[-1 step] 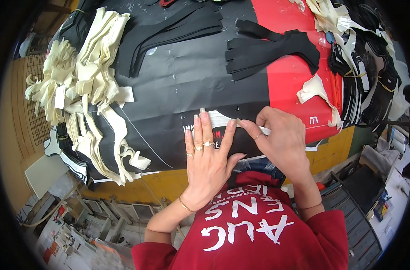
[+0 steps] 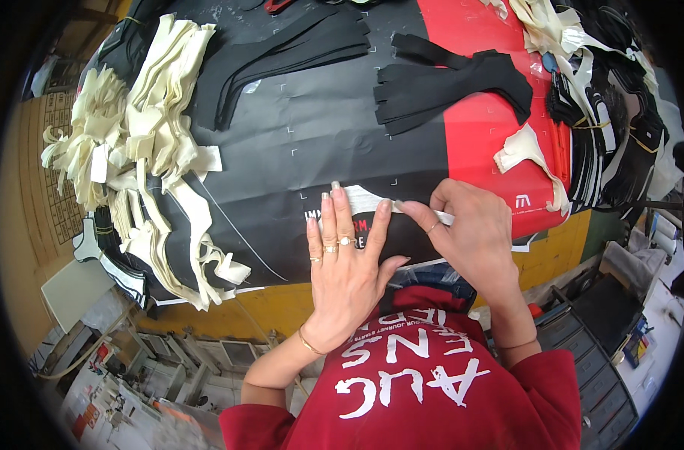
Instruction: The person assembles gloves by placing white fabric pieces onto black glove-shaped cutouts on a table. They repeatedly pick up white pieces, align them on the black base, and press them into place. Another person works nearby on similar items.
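A small white fabric piece [image 2: 366, 201] lies at the near edge of the black and red sheet, partly hidden under my fingers. My left hand [image 2: 348, 251] rests flat on it with fingers spread, pressing it down. Just to the right, my right hand [image 2: 466, 225] pinches the narrow end of the same piece between thumb and fingers. A cream fabric piece [image 2: 533, 154] lies by itself on the red part, beyond my right hand.
Cream fabric strips [image 2: 165, 105] are heaped at the left. Black cut pieces [image 2: 454, 86] and a fan of black strips [image 2: 289, 56] lie farther back on the sheet [image 2: 327, 142]. Tied black bundles [image 2: 601, 142] crowd the right edge, beside a red tool [image 2: 561, 146].
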